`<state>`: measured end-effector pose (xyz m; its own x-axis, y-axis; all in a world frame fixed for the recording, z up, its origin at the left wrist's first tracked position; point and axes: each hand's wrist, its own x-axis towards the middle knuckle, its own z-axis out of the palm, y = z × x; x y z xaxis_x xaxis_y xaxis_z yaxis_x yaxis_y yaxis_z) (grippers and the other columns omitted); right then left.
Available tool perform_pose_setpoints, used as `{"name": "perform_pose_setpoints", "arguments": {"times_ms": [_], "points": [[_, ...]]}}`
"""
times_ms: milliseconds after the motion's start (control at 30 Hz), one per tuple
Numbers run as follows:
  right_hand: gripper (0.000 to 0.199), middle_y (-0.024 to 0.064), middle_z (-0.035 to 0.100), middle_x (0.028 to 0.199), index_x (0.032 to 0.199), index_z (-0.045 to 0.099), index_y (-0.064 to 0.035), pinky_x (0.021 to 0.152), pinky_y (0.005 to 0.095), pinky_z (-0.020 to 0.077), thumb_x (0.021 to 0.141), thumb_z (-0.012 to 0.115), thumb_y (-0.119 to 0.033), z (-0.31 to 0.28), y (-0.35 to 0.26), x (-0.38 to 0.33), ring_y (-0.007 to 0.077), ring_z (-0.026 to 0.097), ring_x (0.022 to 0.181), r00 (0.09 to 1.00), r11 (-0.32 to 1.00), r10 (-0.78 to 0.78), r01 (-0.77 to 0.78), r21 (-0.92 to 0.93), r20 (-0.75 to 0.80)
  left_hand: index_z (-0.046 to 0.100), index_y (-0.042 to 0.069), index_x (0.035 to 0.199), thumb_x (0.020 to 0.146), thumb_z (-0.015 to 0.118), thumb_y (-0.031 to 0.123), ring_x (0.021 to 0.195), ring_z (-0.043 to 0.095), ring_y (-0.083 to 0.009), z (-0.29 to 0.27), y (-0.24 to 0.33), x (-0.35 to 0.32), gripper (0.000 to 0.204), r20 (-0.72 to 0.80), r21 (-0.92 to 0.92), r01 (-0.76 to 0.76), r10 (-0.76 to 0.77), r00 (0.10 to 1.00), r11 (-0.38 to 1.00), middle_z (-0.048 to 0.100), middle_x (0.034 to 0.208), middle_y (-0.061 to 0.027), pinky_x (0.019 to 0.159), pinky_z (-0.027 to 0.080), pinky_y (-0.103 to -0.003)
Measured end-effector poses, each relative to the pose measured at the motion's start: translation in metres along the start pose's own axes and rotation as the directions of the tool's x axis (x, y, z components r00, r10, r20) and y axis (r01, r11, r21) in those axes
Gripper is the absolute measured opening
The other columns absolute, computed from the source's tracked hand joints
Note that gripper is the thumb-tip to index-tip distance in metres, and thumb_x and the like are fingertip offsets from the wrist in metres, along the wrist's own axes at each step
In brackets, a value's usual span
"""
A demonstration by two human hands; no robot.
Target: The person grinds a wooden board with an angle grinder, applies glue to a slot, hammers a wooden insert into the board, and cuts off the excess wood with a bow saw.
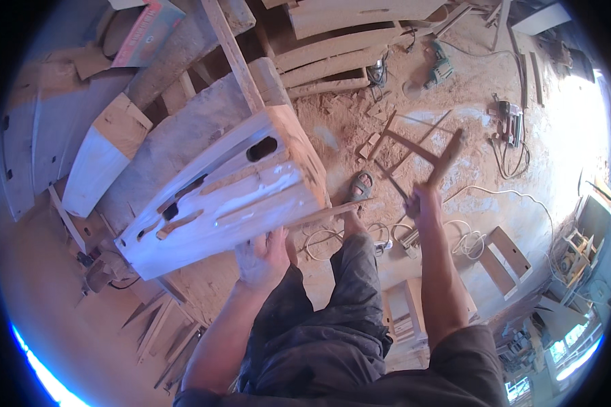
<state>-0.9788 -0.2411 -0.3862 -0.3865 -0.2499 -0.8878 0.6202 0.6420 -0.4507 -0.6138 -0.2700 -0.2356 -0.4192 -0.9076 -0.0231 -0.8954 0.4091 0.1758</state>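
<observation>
A pale wooden piece with slots and an oval hole [234,203] lies before me on the left, brightly lit. My left hand [266,258] is at its near edge, fingers curled round a thin wooden strip [332,213] that juts out to the right past the edge. Out to the right, my right hand [425,202] is closed on the end of a wooden frame saw [447,157]. The saw is held in the air over the dusty floor, apart from the slotted piece. The hand partly hides its grip end.
Sawdust covers the floor, where a green power drill [440,66], a nail gun [510,122] and a pale cable [502,192] lie. Curved boards [339,57] are stacked at the back. A slatted wooden piece [504,261] rests at right. My sandalled foot [362,183] stands below the saw.
</observation>
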Motion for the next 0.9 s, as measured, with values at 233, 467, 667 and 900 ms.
{"name": "perform_pose_setpoints", "arguments": {"times_ms": [233, 467, 667, 900], "points": [[0.02, 0.0029, 0.048, 0.059, 0.076, 0.052, -0.0078, 0.041, 0.0272, 0.0334, 0.09, 0.065, -0.004, -0.048, 0.043, -0.208, 0.0124, 0.048, 0.048, 0.965, 0.969, -0.232, 0.219, -0.111, -0.125, 0.064, -0.007, 0.118, 0.086, 0.069, 0.015, 0.133, 0.049, -0.0396, 0.001, 0.055, 0.07, 0.039, -0.086, -0.333, -0.31, 0.299, 0.95, 0.89, 0.057, 0.132, -0.0182, 0.113, 0.038, -0.051], [0.017, 0.0044, 0.048, 0.065, 0.092, 0.048, -0.0066, 0.049, 0.0301, 0.0364, 0.096, 0.065, -0.007, -0.028, 0.088, -0.334, 0.0138, 0.044, 0.053, 0.784, 0.728, -0.621, 0.567, 0.386, 0.018, 0.069, 0.0, 0.107, 0.095, 0.063, 0.021, 0.131, 0.053, -0.0347, 0.031, 0.027, 0.078, 0.026, -0.108, -0.256, -0.505, 0.495, 0.862, 0.824, 0.065, 0.12, -0.0142, 0.12, 0.032, -0.049], [0.025, 0.0045, 0.049, 0.066, 0.093, 0.047, -0.0074, 0.055, 0.0345, 0.0394, 0.097, 0.07, -0.016, -0.016, 0.095, -0.369, 0.0161, 0.045, 0.057, 0.736, 0.709, -0.657, 0.531, 0.463, 0.163, 0.064, 0.006, 0.094, 0.092, 0.068, 0.014, 0.113, 0.062, -0.0297, 0.043, 0.02, 0.077, 0.009, -0.299, -0.397, -0.558, 0.472, 0.829, 0.729, 0.066, 0.108, -0.0089, 0.115, 0.039, -0.049], [0.029, 0.0013, 0.047, 0.066, 0.091, 0.045, -0.0091, 0.054, 0.0339, 0.0398, 0.098, 0.071, -0.022, -0.034, 0.096, -0.366, 0.0134, 0.044, 0.057, 0.669, 0.7, -0.706, 0.609, 0.373, 0.232, 0.059, 0.008, 0.087, 0.09, 0.068, 0.01, 0.106, 0.063, -0.0282, 0.039, 0.025, 0.08, 0.009, -0.237, -0.33, -0.514, 0.457, 0.857, 0.792, 0.063, 0.1, -0.008, 0.111, 0.042, -0.048]]}}
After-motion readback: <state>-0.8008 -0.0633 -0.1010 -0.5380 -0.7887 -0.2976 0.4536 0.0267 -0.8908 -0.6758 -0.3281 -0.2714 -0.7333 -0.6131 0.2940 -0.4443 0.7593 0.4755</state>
